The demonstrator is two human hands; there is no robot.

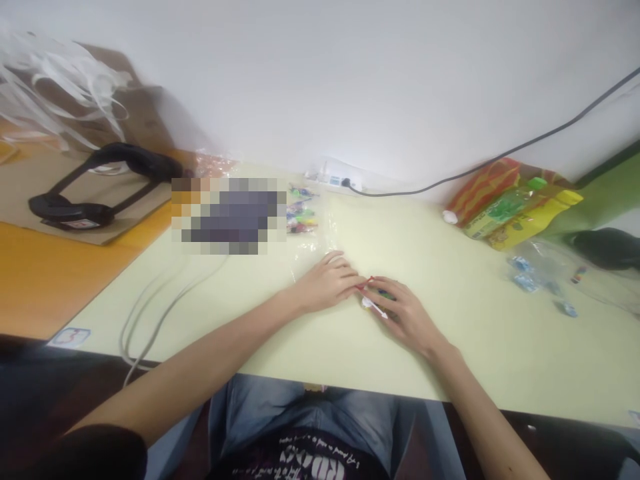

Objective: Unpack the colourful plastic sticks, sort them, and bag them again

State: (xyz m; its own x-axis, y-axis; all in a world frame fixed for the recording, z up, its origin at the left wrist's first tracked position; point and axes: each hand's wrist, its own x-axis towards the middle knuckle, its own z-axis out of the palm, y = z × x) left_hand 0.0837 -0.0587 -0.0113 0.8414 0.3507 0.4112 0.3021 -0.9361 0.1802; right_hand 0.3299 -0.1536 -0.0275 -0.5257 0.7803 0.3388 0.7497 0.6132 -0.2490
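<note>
a small item [374, 298], showing a red end, a bit of green and a thin white stick, sits just above the pale yellow table [465, 347] near its middle, held where the two hands meet. the right hand [406, 315] is curled over it, fingers closed around the green part, with the white stick poking out below the thumb. the left hand [327, 283] lies palm down beside it, its fingertips pinched on the red end, so the two hands touch at the fingertips. the picture is too blurred to say what the item is. just behind the left hand lies a clear plastic bag [320, 230], crumpled, with small colourful pieces [300, 212] at its far end. further back, against the wall, is a white power strip [336, 177], and a black cable [500, 152] runs from it up to the right. at the far right of the table lie bright snack packets [515, 203] in orange, yellow and green, with clear wrappers [543, 277] carrying blue bits near them. to the left, grey cords [155, 313] loop over the table's edge, and a black strap [100, 183] rests on a sheet of cardboard [35, 173].
</note>
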